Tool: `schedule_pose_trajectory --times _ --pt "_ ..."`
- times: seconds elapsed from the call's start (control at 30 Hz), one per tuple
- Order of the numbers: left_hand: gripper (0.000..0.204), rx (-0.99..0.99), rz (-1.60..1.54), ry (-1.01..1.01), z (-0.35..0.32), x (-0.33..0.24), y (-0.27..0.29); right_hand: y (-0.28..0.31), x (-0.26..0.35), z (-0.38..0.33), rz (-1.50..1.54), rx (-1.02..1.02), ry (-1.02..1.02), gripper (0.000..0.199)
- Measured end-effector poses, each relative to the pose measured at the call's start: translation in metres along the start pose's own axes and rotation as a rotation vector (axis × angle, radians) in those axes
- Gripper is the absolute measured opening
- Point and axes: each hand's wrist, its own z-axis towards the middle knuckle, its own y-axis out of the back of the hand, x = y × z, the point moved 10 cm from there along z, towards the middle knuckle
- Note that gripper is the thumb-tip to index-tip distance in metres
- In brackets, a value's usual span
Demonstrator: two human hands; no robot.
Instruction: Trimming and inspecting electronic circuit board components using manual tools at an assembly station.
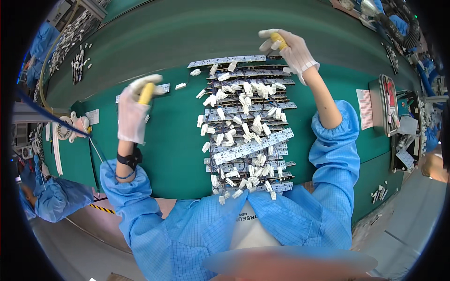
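Note:
Both my hands wear thin white gloves, each with a yellow cover on one digit. My left hand (133,107) is over the mat at the left, fingers stretched right and the yellow-covered digit apart from them. Beneath it lies a narrow light strip board (162,88), partly hidden by the hand; I see no grip on it. My right hand (291,49) is raised beyond the far right end of a stack of strip boards (276,108), fingers spread and nothing plainly held. White plug connectors (257,122) on dark wires lie over the stack. One strip board (253,146) lies slanted across it.
The stack stands on a green mat (176,154), with a dark conveyor belt (173,37) behind. A small white fan (70,127) is at left. On the right are a printed sheet (364,109) and a metal tin (386,105) with tools. Another person's blue sleeve (63,196) shows at left.

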Motion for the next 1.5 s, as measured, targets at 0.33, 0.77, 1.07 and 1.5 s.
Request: schedule_pose_trajectory --times 0.33,0.77,1.07,1.5 --pt "0.032 0.141 0.173 -0.221 -0.008 -0.018 -0.034 -0.064 0.036 0.001 -0.603 0.443 -0.018 0.037" --pt "0.064 0.43 -1.1 0.188 -0.037 -0.041 -0.08 -0.001 0.172 -0.099 -0.357 -0.122 0.534 0.03" --pt "0.042 0.304 -0.63 -0.069 -0.035 -0.054 -0.068 -0.011 0.087 -0.104 0.206 0.286 -0.3 0.04" --pt "0.052 0.088 -0.011 -0.406 -0.03 -0.071 -0.04 0.01 0.077 -0.104 0.735 0.052 -0.255 0.046"
